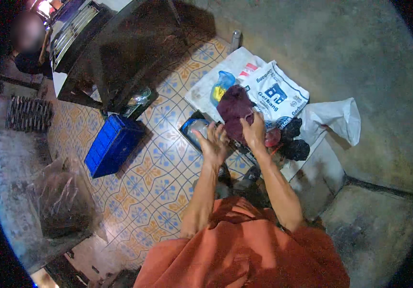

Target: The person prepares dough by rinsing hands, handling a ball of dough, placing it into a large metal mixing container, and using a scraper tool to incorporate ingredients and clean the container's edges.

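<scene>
My right hand point(254, 132) is closed on the lower right edge of a dark maroon cloth point(235, 105), which hangs up and to the left from it. My left hand point(211, 144) is to the left of the cloth, palm turned up and fingers spread, with nothing in it. Just beyond the left hand lies a shallow blue-rimmed container point(187, 127) with something pale in it, partly hidden by the fingers. A clear bluish plastic bag with something yellow inside point(219, 92) rests behind the cloth.
A white printed sack point(281, 91) covers the ledge, with a plain white sack point(341, 120) beside it. Black plastic bags point(295, 146) and a red item point(273, 138) lie right of my right hand. A blue crate point(113, 146) stands left on patterned tiles. Another person point(31, 60) is far left.
</scene>
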Demonstrator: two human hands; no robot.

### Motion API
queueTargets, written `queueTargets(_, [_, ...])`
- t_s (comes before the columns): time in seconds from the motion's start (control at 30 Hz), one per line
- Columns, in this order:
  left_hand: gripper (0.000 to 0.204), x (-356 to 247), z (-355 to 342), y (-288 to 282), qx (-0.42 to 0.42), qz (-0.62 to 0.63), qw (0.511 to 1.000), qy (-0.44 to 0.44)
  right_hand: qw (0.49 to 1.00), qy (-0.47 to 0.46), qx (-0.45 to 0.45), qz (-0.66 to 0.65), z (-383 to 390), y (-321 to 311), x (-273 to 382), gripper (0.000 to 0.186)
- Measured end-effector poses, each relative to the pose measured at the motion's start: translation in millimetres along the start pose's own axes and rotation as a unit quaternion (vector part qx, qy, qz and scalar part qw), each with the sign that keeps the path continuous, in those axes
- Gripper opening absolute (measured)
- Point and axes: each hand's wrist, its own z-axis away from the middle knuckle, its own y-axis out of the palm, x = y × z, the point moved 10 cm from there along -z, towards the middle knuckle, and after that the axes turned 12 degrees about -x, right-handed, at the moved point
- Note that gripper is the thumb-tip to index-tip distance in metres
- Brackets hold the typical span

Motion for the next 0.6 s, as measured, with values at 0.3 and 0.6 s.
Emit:
queueTargets(0.3, [0.075, -33, -25, 65, 0.248, 0.082, 0.964, 0.053, 0.980, -0.140, 0.113, -0.087, 81, -1, 56, 0.046])
queueTargets(0.6, [0.069, 1, -30, 38, 0.166, -0.067, 0.983, 0.028, 0.981, -0.157, 0.055, -0.104, 61, 0, 87, 0.037])
